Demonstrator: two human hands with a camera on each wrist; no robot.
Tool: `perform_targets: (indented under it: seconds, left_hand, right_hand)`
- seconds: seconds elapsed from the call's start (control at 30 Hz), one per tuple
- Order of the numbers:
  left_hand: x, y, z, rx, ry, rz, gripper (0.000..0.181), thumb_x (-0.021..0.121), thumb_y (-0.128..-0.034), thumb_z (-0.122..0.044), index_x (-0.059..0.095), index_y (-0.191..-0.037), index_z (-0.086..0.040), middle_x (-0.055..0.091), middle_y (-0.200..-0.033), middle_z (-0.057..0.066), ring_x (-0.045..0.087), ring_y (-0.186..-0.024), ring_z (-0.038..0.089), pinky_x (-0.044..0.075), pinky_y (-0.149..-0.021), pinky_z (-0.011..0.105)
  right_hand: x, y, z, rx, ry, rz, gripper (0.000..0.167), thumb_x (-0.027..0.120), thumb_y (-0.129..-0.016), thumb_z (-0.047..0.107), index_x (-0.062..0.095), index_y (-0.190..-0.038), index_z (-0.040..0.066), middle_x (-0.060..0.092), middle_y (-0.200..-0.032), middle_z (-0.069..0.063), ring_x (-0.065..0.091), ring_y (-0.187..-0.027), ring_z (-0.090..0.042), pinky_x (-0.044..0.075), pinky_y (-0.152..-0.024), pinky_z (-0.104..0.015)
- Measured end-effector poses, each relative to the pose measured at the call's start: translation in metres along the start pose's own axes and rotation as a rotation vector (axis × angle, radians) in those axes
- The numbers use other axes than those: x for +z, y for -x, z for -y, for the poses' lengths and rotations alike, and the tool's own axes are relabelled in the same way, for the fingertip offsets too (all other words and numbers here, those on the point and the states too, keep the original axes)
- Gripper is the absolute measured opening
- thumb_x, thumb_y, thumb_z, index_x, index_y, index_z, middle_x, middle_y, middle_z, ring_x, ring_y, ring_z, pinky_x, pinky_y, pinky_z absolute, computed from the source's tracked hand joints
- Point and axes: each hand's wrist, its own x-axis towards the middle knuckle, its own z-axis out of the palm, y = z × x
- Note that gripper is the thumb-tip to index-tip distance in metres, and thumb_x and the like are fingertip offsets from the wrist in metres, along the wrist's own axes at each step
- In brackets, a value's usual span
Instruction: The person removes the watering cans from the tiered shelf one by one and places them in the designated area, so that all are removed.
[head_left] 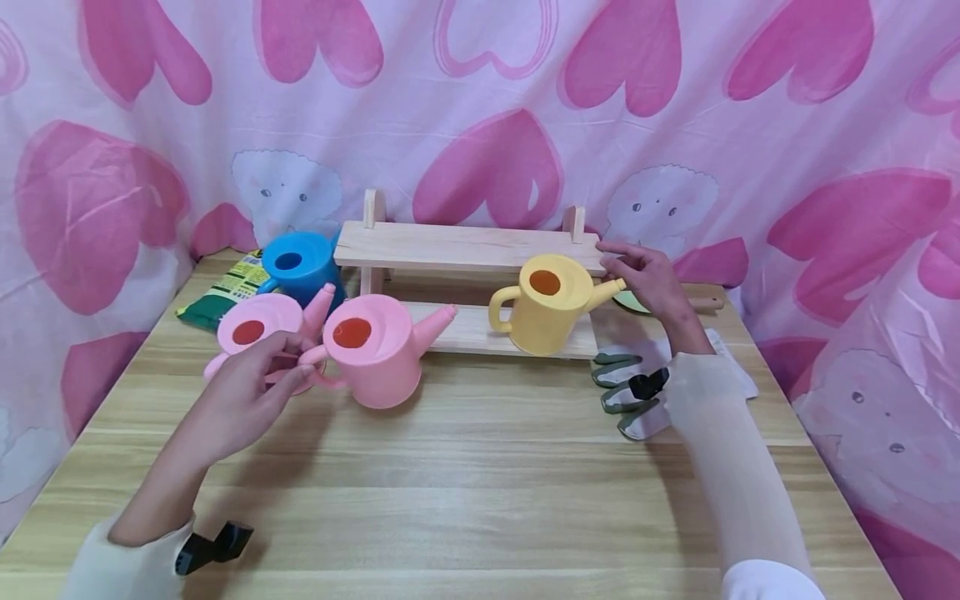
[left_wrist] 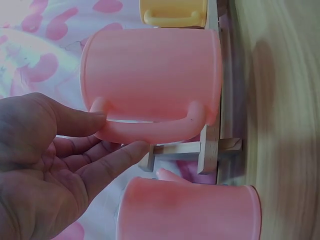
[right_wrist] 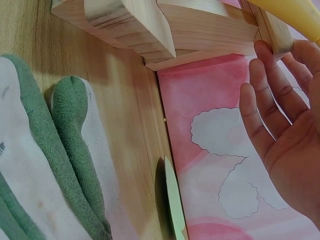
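Note:
My left hand pinches the handle of a pink watering can between thumb and fingers. The can hangs above the table in front of the wooden rack, its spout to the right. A second pink watering can stands just behind that hand, partly hidden by it. In the left wrist view, thumb and fingers close on the handle. My right hand touches the right end of the rack's upper board, fingers nearly straight. Beside it, a yellow watering can stands at the lower board's right end.
A blue watering can and a green-yellow bag are at the back left. White and green gloves lie under the right forearm. A pale green blade lies behind them. A heart-patterned curtain hangs behind the table.

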Motion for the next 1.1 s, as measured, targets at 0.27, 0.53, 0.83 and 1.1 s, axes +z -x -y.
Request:
perform_targets:
  seconds: [0.27, 0.53, 0.83, 1.1]
  left_hand:
    - [0.001, 0.010, 0.002, 0.017, -0.010, -0.006, 0.031, 0.071, -0.0982, -0.009, 0.062, -0.127, -0.003, 0.067, -0.115, 0.014, 0.069, -0.100, 0.030, 0.061, -0.080, 0.037]
    - [0.009, 0.014, 0.012, 0.053, -0.001, -0.003, 0.030, 0.072, -0.0950, 0.000, 0.062, -0.122, -0.007, 0.066, -0.109, 0.008, 0.068, -0.097, 0.024, 0.060, -0.086, 0.045]
    - [0.013, 0.016, 0.016, 0.010, -0.022, -0.004, 0.031, 0.070, -0.0969, -0.002, 0.059, -0.125, -0.005, 0.065, -0.110, 0.013, 0.066, -0.099, 0.027, 0.057, -0.088, 0.056]
    - [0.013, 0.014, 0.023, 0.045, -0.007, -0.015, 0.026, 0.072, -0.0956, -0.001, 0.060, -0.118, -0.007, 0.064, -0.107, 0.011, 0.068, -0.100, 0.030, 0.058, -0.086, 0.053]
  right_hand:
    - [0.000, -0.001, -0.001, 0.015, -0.005, 0.007, 0.047, 0.068, -0.101, 0.039, 0.065, -0.142, 0.017, 0.074, -0.105, -0.018, 0.069, -0.085, -0.010, 0.053, -0.077, -0.020]
    - [0.000, -0.004, -0.002, 0.026, -0.006, 0.011, 0.044, 0.065, -0.104, 0.030, 0.062, -0.143, 0.011, 0.072, -0.105, -0.022, 0.068, -0.083, -0.010, 0.053, -0.076, -0.021]
    - [0.000, -0.002, -0.003, 0.033, 0.000, 0.003, 0.046, 0.067, -0.102, 0.038, 0.064, -0.142, 0.017, 0.073, -0.099, -0.007, 0.068, -0.086, -0.011, 0.053, -0.078, -0.020]
    - [0.000, 0.006, 0.016, 0.014, -0.012, 0.025, 0.043, 0.064, -0.104, 0.027, 0.062, -0.142, 0.008, 0.075, -0.097, -0.010, 0.068, -0.082, -0.009, 0.053, -0.076, -0.019]
